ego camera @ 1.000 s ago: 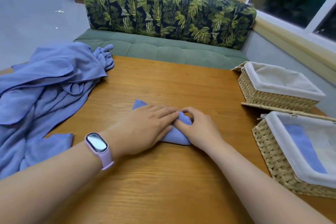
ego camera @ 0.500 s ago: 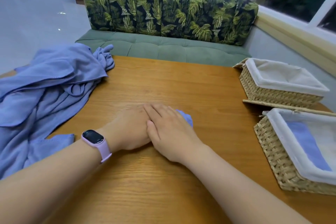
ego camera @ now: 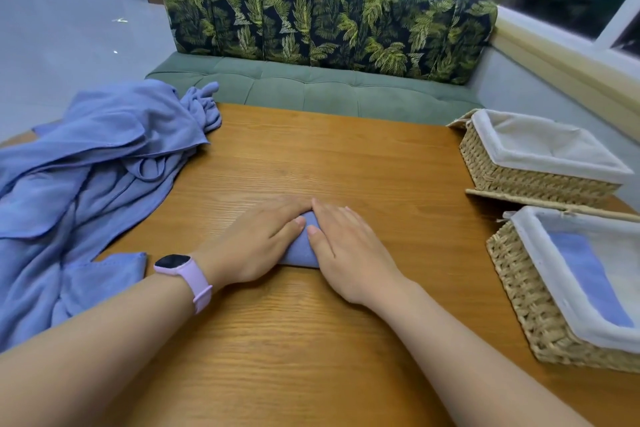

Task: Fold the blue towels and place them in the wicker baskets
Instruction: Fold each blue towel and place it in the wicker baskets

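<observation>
A small folded blue towel is pressed flat at mid-table by the left hand and right hand, fingers extended, nothing grasped. Unfolded blue towels are heaped at the left. A folded towel lies in the near wicker basket; the far wicker basket stands behind it.
</observation>
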Action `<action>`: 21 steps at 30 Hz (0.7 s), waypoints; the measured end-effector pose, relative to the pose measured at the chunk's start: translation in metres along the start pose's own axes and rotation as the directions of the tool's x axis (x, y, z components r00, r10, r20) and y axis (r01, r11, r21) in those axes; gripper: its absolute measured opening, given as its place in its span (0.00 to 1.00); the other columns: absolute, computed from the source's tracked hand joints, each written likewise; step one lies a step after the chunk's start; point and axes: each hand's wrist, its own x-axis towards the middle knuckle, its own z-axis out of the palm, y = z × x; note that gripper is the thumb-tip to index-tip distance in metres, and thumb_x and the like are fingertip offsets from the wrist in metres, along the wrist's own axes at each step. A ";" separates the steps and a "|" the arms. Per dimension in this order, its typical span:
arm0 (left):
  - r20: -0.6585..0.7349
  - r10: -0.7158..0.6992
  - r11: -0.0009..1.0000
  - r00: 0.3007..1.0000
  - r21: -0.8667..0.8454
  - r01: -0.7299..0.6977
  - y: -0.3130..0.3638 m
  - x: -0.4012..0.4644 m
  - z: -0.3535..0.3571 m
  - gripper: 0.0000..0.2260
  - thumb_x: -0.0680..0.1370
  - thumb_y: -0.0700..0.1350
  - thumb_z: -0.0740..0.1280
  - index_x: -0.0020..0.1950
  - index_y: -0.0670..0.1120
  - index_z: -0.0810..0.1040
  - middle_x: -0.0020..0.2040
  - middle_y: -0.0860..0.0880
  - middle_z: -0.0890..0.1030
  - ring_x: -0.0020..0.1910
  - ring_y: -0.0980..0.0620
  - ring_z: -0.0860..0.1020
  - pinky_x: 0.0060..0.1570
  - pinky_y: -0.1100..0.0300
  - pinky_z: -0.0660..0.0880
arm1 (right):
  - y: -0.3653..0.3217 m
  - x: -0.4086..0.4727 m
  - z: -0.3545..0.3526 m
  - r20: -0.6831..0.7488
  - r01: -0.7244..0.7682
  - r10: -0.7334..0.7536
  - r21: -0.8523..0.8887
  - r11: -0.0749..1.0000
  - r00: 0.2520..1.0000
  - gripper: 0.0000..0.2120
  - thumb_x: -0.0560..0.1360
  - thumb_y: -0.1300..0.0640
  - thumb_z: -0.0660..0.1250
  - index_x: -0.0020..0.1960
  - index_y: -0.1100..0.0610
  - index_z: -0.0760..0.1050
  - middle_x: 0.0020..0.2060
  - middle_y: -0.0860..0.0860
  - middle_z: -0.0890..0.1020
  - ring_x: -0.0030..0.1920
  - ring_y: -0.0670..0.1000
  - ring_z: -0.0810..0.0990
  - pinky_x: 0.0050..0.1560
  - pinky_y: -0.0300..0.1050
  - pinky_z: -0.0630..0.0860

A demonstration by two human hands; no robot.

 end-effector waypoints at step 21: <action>0.041 -0.777 0.615 0.628 -0.159 0.772 0.050 -0.007 -0.036 0.18 0.71 0.56 0.75 0.43 0.42 0.76 0.36 0.47 0.76 0.34 0.49 0.73 0.29 0.58 0.64 | -0.022 -0.007 -0.047 0.323 -0.367 0.286 0.226 0.902 0.902 0.18 0.67 0.38 0.65 0.45 0.53 0.74 0.40 0.50 0.80 0.40 0.53 0.78 0.36 0.44 0.68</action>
